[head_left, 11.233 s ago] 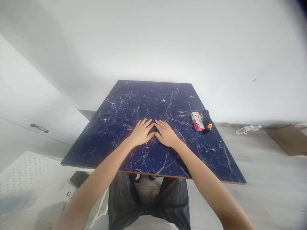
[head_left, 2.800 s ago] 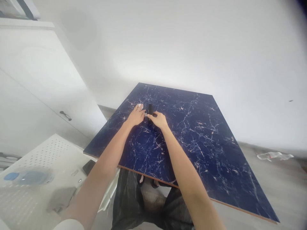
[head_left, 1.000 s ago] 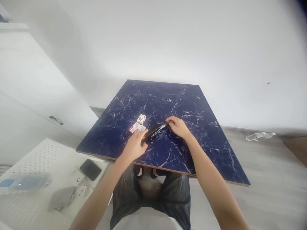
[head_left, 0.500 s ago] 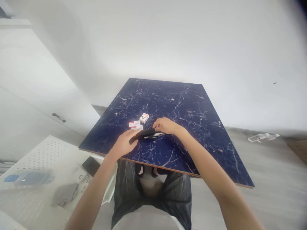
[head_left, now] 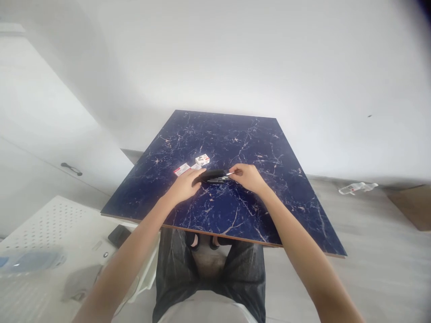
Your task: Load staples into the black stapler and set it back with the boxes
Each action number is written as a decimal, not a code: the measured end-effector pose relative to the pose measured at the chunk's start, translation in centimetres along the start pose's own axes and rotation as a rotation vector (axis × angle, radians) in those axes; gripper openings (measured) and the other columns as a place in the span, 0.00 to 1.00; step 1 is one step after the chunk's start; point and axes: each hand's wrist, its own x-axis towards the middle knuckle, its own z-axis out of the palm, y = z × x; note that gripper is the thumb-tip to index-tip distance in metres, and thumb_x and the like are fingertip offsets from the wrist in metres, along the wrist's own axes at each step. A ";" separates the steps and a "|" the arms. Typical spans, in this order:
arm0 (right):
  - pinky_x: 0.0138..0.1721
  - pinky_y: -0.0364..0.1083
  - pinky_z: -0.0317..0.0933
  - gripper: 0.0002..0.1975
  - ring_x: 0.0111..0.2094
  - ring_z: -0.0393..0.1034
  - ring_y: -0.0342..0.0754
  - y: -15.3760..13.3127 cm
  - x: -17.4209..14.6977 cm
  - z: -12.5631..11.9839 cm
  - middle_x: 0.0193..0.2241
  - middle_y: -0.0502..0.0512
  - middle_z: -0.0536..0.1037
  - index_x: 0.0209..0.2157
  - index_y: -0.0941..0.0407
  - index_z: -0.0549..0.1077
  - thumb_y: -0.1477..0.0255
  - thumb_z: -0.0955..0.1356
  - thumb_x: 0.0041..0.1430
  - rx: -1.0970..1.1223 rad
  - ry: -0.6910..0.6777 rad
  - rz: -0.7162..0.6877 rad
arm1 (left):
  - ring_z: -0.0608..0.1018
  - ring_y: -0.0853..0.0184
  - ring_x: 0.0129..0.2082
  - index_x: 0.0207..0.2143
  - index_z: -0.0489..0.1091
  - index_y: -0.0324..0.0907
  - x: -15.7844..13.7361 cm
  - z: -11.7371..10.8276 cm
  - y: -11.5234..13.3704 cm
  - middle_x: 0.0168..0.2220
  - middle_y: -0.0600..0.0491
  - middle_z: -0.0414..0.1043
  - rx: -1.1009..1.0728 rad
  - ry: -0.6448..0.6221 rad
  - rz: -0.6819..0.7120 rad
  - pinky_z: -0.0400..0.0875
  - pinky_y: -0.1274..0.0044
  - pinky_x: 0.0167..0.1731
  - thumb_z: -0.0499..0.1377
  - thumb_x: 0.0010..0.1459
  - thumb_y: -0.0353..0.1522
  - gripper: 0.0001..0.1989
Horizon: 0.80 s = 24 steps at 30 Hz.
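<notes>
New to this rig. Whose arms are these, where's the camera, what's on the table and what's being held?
There's no machine here: these are a person's own two bare arms. Every picture comes from one camera worn on that person's head, looking forward and down.

The blue marble-patterned table is in front of them. The left hand grips one end of a black stapler. The right hand is at its other end, fingertips at a shiny metal piece; whether that's separate from the stapler is too small to tell.

Just beyond the left hand lie a small white box and a red-and-white packet.
</notes>
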 end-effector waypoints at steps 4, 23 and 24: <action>0.45 0.48 0.73 0.04 0.36 0.81 0.49 -0.1 -0.6 0.2 0.36 0.52 0.84 0.37 0.52 0.80 0.73 0.72 0.58 -0.030 0.004 -0.075 | 0.76 0.56 0.58 0.67 0.64 0.46 0.3 0.4 -0.4 0.61 0.46 0.72 -0.036 0.022 0.014 0.71 0.62 0.59 0.57 0.66 0.31 0.27; 0.49 0.48 0.71 0.01 0.39 0.79 0.48 0.3 -0.9 0.7 0.39 0.49 0.84 0.32 0.51 0.83 0.69 0.75 0.56 0.112 -0.044 0.020 | 0.72 0.57 0.62 0.67 0.64 0.47 0.0 1.0 -0.8 0.62 0.47 0.71 -0.033 0.058 0.039 0.67 0.61 0.63 0.58 0.66 0.29 0.27; 0.49 0.48 0.71 0.01 0.40 0.79 0.48 0.3 -1.0 0.8 0.39 0.49 0.84 0.32 0.50 0.83 0.69 0.75 0.56 0.098 -0.028 0.005 | 0.72 0.56 0.63 0.67 0.64 0.47 0.0 1.0 -0.8 0.63 0.47 0.71 -0.033 0.056 0.035 0.67 0.61 0.64 0.58 0.66 0.30 0.27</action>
